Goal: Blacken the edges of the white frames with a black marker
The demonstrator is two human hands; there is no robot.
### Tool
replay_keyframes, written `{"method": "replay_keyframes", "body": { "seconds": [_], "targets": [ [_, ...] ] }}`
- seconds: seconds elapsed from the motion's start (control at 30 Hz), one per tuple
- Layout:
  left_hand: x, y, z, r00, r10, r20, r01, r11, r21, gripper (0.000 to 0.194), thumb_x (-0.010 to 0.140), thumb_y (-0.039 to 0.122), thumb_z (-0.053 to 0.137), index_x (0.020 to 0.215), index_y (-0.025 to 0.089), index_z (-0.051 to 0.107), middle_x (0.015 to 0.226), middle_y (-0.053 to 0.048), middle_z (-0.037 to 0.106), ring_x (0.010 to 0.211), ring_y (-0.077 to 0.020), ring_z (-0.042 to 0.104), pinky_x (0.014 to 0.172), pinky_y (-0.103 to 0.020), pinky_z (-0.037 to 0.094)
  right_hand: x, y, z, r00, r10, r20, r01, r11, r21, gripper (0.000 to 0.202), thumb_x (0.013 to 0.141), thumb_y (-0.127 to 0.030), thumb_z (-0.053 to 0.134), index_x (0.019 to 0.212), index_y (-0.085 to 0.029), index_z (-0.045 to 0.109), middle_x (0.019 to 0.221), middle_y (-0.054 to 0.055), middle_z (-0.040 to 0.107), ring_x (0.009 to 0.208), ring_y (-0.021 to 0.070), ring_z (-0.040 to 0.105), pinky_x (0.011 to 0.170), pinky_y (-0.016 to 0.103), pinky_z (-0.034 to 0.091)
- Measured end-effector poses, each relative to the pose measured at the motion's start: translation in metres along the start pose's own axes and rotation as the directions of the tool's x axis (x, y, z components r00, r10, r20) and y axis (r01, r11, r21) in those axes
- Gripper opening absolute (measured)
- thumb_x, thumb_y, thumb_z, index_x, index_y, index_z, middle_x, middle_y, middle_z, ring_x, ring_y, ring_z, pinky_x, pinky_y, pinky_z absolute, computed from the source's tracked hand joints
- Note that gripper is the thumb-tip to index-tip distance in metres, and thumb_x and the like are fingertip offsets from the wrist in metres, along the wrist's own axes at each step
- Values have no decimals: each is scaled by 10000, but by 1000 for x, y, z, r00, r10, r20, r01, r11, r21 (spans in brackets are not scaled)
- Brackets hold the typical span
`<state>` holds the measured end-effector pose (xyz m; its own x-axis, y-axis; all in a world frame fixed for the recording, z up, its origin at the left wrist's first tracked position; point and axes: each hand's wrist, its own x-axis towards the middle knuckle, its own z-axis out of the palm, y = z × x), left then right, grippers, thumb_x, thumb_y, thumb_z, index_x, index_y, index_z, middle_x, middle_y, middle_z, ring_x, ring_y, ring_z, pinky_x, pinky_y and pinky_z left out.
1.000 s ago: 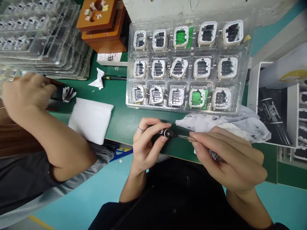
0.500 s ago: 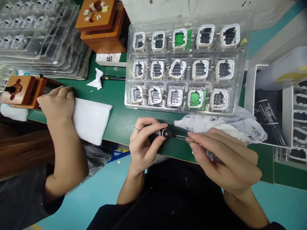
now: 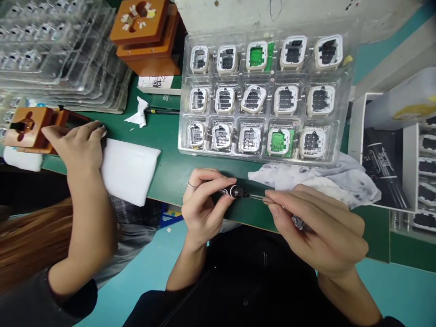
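Between the thumb and fingers of my left hand point(image 3: 204, 209) lies a black marker pen point(image 3: 235, 191) with white lettering, its tip end pointing right. My right hand point(image 3: 316, 227) is closed on slim metal tweezers point(image 3: 256, 196), whose points meet the marker's tip. Both hands are above the front edge of the green table. Beyond them is a clear plastic tray point(image 3: 221, 154) holding rows of white frame-like housings point(image 3: 285, 99), most with dark insides and a couple showing green. A stained white cloth point(image 3: 323, 179) lies between the tray and my right hand.
At left, a co-worker's hand point(image 3: 78, 143) rests by an orange fixture point(image 3: 30, 129) and a folded white cloth point(image 3: 129, 170). Another orange fixture point(image 3: 145, 27) stands behind, near stacked clear trays point(image 3: 68, 68). A white box point(image 3: 371, 150) sits at right.
The tweezers and marker tip stay together, with only a slight shift of my hands. The co-worker's hand and arm at the left have moved a little to the left.
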<state>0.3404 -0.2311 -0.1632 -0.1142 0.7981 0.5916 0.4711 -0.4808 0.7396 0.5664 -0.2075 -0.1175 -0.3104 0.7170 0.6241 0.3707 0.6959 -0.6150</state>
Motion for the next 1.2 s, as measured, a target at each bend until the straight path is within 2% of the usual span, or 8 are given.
{"method": "replay_keyframes", "body": {
  "seconds": [0.13, 0.3, 0.53, 0.77, 0.93, 1.1, 1.2],
  "targets": [
    [0, 0, 1, 1000, 1, -13, 0, 1000, 17, 297, 1009, 177, 820, 1273, 310, 797, 1060, -32, 703, 990, -221, 693, 865, -406, 629, -1, 0, 0, 1000, -4, -2, 4, 1000, -16, 326, 974, -13, 819, 1258, -173, 799, 940, 22, 860, 725, 180, 777, 631, 334, 665],
    [-2, 0, 3, 1000, -11, -26, 10, 1000, -14, 327, 989, 127, 817, 1267, 300, 788, 1087, -29, 700, 984, -212, 711, 866, -406, 648, 0, -1, 0, 1000, -8, 4, 8, 1000, 2, 290, 996, -14, 797, 1247, -158, 790, 959, 37, 861, 774, 188, 800, 655, 332, 675],
    [-3, 2, 6, 998, -21, -62, 22, 1000, 20, 298, 982, 132, 825, 1225, 293, 767, 1073, -22, 688, 925, -192, 699, 813, -385, 649, -1, -1, 4, 1000, -15, -27, 14, 1000, -18, 343, 993, -36, 807, 1296, -196, 789, 965, 35, 870, 767, 205, 808, 641, 353, 680],
    [-1, 5, 8, 997, -6, -79, 9, 999, 41, 292, 978, 116, 817, 1208, 284, 755, 1054, -20, 684, 931, -193, 695, 828, -392, 656, -2, -2, 5, 999, -10, -35, 9, 1000, -20, 373, 1001, -45, 805, 1335, -208, 777, 955, 33, 866, 753, 204, 802, 655, 351, 684],
    [-1, 6, 10, 995, -16, -95, 18, 1000, 21, 301, 954, 85, 826, 1181, 267, 750, 1041, -14, 677, 916, -181, 692, 825, -380, 647, -2, -3, 4, 1000, -14, -19, 14, 1000, 6, 318, 1007, -25, 791, 1293, -164, 776, 952, 43, 856, 750, 194, 784, 659, 356, 667],
    [-2, 6, 12, 992, -15, -128, 14, 1000, -8, 350, 919, 45, 848, 1177, 262, 756, 1043, -11, 686, 922, -179, 691, 815, -373, 633, 0, -4, 4, 1000, -1, -26, 1, 1000, -3, 320, 1017, -39, 776, 1293, -200, 775, 953, 21, 860, 717, 180, 767, 661, 353, 677],
    [-2, 7, 14, 988, -10, -157, 11, 1000, 5, 349, 917, 54, 860, 1168, 266, 742, 1024, 2, 666, 885, -165, 683, 789, -359, 634, 1, -4, 5, 1000, -19, -25, 19, 1000, -13, 285, 1020, -37, 771, 1271, -172, 773, 946, 26, 854, 732, 180, 764, 648, 352, 672]
  ]
}}
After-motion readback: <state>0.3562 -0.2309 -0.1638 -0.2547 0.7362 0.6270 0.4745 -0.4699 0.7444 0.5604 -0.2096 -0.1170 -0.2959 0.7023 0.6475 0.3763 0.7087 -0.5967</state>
